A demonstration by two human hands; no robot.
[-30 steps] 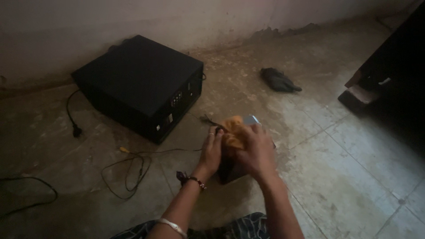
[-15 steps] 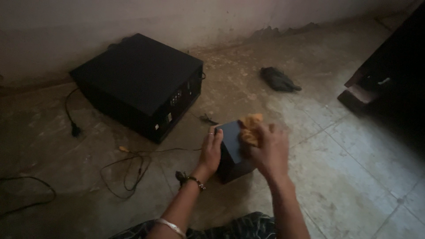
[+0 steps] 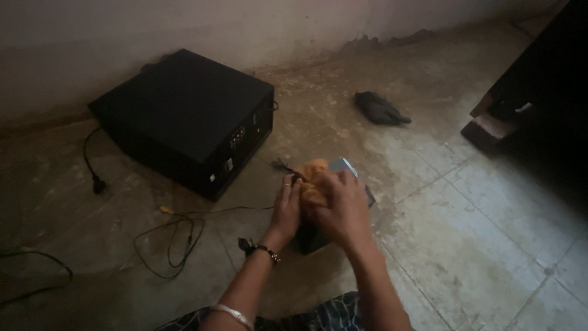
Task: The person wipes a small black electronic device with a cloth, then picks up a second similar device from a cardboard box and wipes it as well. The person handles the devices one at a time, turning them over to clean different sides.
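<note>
I saw dim tiled floor (image 3: 478, 202), stained wall (image 3: 184, 30). Right hand (image 3: 337, 205) clenched orange cloth (image 3: 313, 175) on small dark box (image 3: 343, 168); left hand (image 3: 286, 208) gripped its side. Box mostly hidden under fingers.

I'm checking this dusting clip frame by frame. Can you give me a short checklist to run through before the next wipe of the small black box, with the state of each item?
1. Left hand steadies the small black box at its left side: ok.
2. Right hand presses the orange cloth on the box top: ok.
3. Box rests flat on the floor: cannot tell, the hands hide its base.
4. Thin cable lies left of the box, away from the cloth: ok.
5. Big black unit stands apart from the hands: ok.
6. Top is free of dust: cannot tell, too dim.
</note>
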